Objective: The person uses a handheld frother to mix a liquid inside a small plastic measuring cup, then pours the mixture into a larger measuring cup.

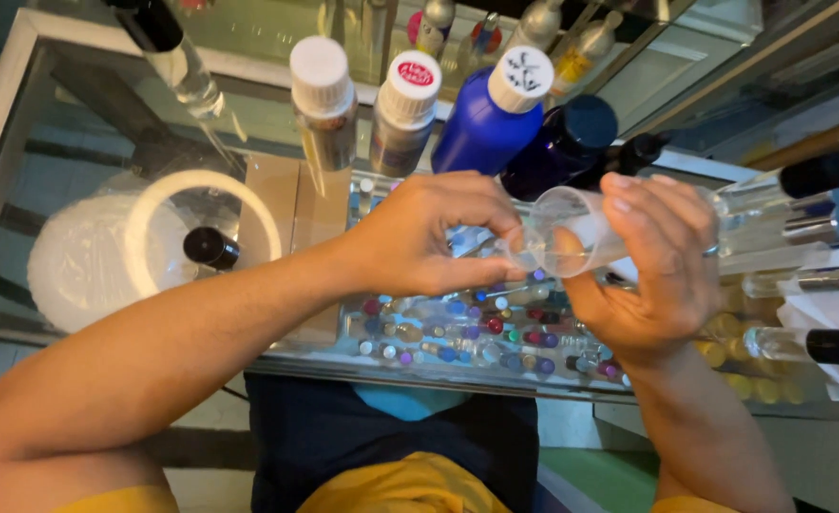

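Your right hand point(662, 261) fingers curl closed around a small clear plastic cup point(567, 231), tipped sideways above the glass table point(20, 114) crowded with tiny vials point(467, 328), so contents could spill, while your left hand point(429, 237) pinches its rim, both forearms angling inward.

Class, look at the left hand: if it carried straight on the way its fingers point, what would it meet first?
The left hand points right, fingertips already at the mouth of the tilted clear plastic cup held by the right hand. The cup comes first; depth looks close.
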